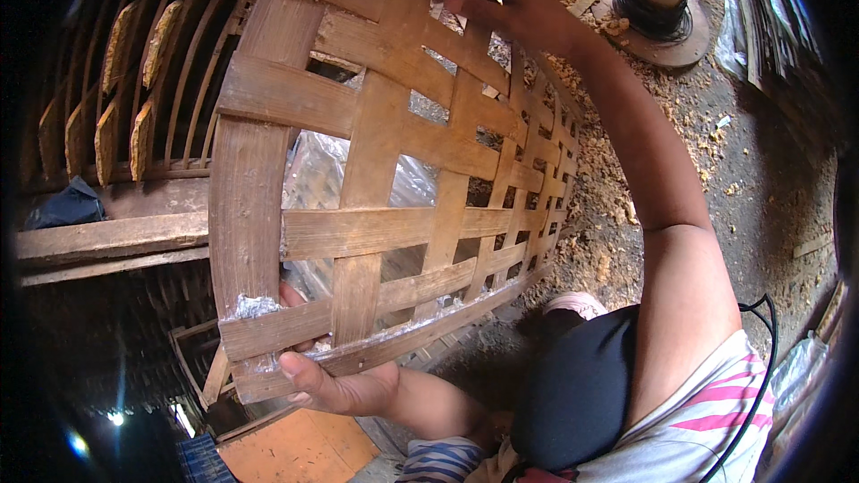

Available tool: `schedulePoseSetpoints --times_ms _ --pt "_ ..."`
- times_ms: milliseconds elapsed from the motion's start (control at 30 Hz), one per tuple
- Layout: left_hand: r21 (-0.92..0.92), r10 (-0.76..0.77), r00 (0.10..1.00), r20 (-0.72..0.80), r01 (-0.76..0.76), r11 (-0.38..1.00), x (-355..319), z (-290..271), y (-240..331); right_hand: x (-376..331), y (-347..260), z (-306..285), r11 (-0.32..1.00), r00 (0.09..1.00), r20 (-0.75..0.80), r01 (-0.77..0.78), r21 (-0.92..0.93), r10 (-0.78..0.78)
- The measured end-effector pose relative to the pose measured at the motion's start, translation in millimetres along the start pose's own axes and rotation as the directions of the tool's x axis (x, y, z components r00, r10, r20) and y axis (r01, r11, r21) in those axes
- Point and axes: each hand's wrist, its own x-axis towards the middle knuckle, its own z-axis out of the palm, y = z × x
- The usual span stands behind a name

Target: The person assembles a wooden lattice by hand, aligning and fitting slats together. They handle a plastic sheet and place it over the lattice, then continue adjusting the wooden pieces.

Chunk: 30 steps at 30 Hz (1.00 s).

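Bamboo strips, woven loosely, make up the large basket (394, 170) that fills the middle of the head view, held up on edge in front of the person. The left hand (335, 380) grasps its lower rim, thumb lying along the outer strip. The right hand (506, 0) reaches over the top edge, fingers curled onto a strip. Behind lie wood shavings (626, 125) and a clear plastic sheet (313, 174).

Rustic bamboo-weaving workshop

Wood shavings (626, 152) are littering the dirt floor (761, 170) at right, a woven bamboo panel (394, 170) is filling the middle, and slatted racks (152, 80) are standing far left.
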Motion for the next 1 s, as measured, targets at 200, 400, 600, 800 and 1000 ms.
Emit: schedulePoseSetpoints --times_ms 200,400,600,800,1000 --pt "0.052 0.034 0.999 -0.033 -0.033 0.998 -2 6 4 3 34 15 0.977 0.96 -0.203 0.171 -0.129 -0.195" --pt "0.033 -0.044 0.999 -0.031 0.045 0.998 -2 6 7 -3 66 16 0.907 0.921 -0.174 0.287 -0.308 -0.35" --pt "0.004 -0.064 0.996 -0.057 0.065 0.998 -5 7 9 -18 67 24 0.952 0.943 -0.17 0.26 -0.161 -0.286" --pt "0.031 -0.052 0.997 -0.059 0.054 0.998 0 10 6 -38 82 12 0.925 0.947 0.146 -0.235 -0.298 0.287" --pt "0.048 -0.012 0.997 -0.078 0.015 0.999 0 12 4 -44 87 9 0.985 0.99 -0.092 -0.118 -0.125 0.107"
